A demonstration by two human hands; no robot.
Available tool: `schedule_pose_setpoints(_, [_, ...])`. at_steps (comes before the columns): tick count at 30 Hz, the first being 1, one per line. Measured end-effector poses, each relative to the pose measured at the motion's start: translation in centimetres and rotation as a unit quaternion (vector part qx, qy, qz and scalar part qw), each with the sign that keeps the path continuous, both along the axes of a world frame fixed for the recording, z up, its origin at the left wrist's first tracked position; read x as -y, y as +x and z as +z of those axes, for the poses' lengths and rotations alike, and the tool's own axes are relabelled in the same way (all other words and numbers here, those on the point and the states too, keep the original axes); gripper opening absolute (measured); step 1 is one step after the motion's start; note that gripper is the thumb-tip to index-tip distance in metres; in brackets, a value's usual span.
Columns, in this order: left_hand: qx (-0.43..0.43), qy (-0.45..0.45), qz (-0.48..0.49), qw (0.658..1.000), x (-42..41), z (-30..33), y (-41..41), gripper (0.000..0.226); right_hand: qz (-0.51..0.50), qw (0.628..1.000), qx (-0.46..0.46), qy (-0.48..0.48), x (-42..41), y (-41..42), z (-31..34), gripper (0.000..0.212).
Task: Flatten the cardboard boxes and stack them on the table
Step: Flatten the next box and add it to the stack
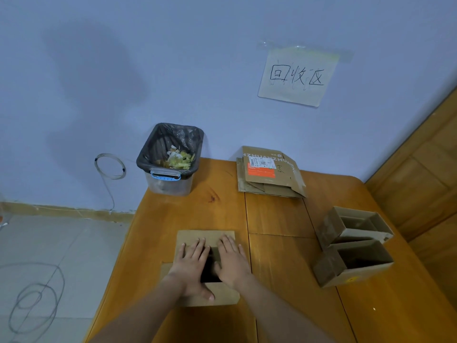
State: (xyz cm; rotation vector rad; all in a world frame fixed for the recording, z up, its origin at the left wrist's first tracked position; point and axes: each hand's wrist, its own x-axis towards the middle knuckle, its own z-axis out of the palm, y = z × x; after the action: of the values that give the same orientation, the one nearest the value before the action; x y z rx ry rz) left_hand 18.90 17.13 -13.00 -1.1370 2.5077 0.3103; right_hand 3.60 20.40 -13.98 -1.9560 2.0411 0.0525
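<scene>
Forearms: both of yours come in from 6 o'clock, nearest the camera, and meet over the work.
Left hand (191,266): palm down on the box under your hands (205,237), fingers straight and a little spread, thumb out toward 6 o'clock.
Right hand (231,259): palm down just beside the left, fingers straight and close together, pressing the same cardboard.
Box under your hands: plain brown, at 6 o'clock on the wooden table (279,219), lying nearly flat; a dark gap shows between your hands, so you likely have some pressing left.
Flattened stack (269,173): at 12 o'clock near the wall, several sheets, the top one bearing an orange label; that part looks done.
Open boxes: two at 3 o'clock, the far one (351,225) and the near one (351,262), touching, both upright-walled and unflattened.
Progress: you seem roughly midway; one box to finish and carry to the stack, then two more.
Bin (170,159): at 11 o'clock, black liner, food scraps inside.
Wall sign (298,75): handwritten paper above the stack.
</scene>
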Motion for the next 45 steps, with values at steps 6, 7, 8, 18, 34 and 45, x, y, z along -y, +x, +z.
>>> schedule_pose_setpoints(6, [-0.099, -0.039, -0.017, 0.994, -0.9, -0.8, 1.3, 0.098, 0.078, 0.993, 0.004, -0.083, -2.1, -0.2, -0.5, 0.053])
schedule_pose_setpoints(7, [-0.102, -0.037, -0.024, 0.994, -1.1, -0.9, 1.3, 0.096, 0.094, 0.992, 0.006, -0.080, -2.5, -0.4, -0.6, 0.053])
schedule_pose_setpoints(8, [-0.102, -0.033, -0.031, 0.994, -1.4, -1.1, 1.4, 0.098, 0.109, 0.991, 0.005, -0.074, -2.9, -0.6, -0.7, 0.053])
schedule_pose_setpoints(18, [-0.065, -0.109, 0.014, 0.992, -1.8, -0.8, 3.4, 0.094, 0.112, 0.990, -0.038, -0.079, -4.5, -2.0, -0.2, 0.052])
schedule_pose_setpoints(34, [-0.147, -0.055, 0.105, 0.982, -1.6, -1.3, 7.3, 0.096, -0.012, 0.999, -0.008, -0.038, -5.2, -4.4, 0.9, 0.056])
schedule_pose_setpoints(45, [-0.136, -0.050, -0.048, 0.988, 0.8, 2.2, 2.3, 0.126, 0.130, 0.991, -0.017, -0.025, -2.0, -3.7, 3.9, 0.108])
